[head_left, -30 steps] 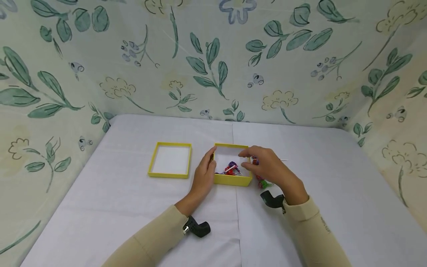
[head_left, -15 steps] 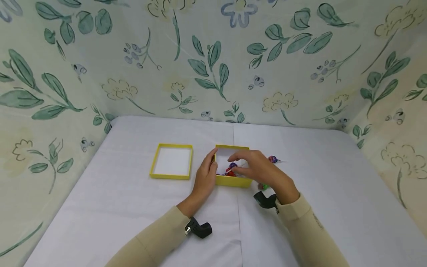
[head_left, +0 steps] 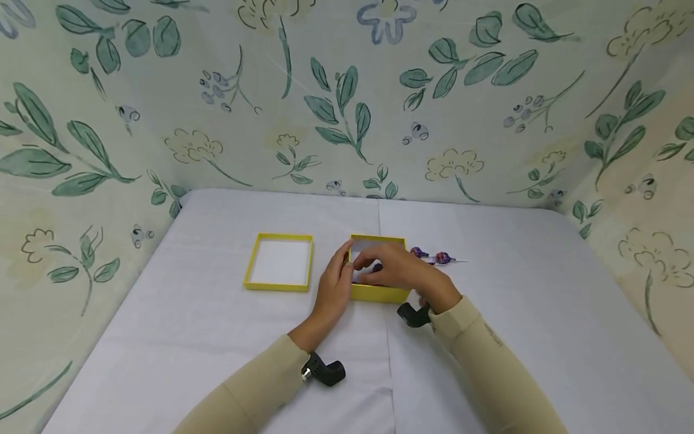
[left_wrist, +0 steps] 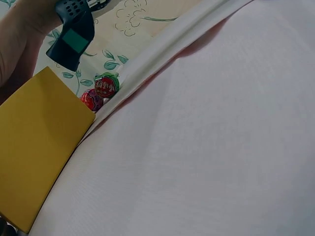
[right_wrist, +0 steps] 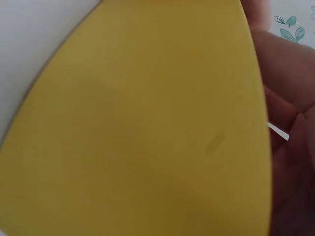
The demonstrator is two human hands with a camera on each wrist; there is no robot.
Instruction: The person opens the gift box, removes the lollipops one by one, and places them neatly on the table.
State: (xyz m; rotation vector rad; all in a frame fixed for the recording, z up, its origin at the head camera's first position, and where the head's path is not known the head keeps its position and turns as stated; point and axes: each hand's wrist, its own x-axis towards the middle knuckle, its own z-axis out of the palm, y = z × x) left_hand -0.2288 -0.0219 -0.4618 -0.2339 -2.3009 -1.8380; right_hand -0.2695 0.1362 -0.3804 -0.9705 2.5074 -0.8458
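A shallow yellow box [head_left: 379, 294] with a white inside stands on the table. My left hand [head_left: 332, 286] holds its left side. My right hand [head_left: 398, 265] reaches over the right wall into the box, thumb and forefinger curved with a gap between their tips. In that gap a purple-wrapped lollipop [head_left: 377, 266] shows; the hand hides most of the contents. A white stick [right_wrist: 278, 131] is visible by the right hand's fingers in the right wrist view. The box's yellow wall [right_wrist: 138, 118] fills most of that view.
A yellow-rimmed lid [head_left: 278, 287] lies left of the box, white inside up. Two purple-wrapped lollipops [head_left: 443, 258] lie right of the box. In the left wrist view, a green-and-red lollipop [left_wrist: 107, 85] and a red-and-purple lollipop [left_wrist: 91, 100] sit beyond the box corner.
My right hand has moved left and down, from above the box's right wall to inside it, uncovering the purple lollipops on the right. My left hand stays at the box's left side.
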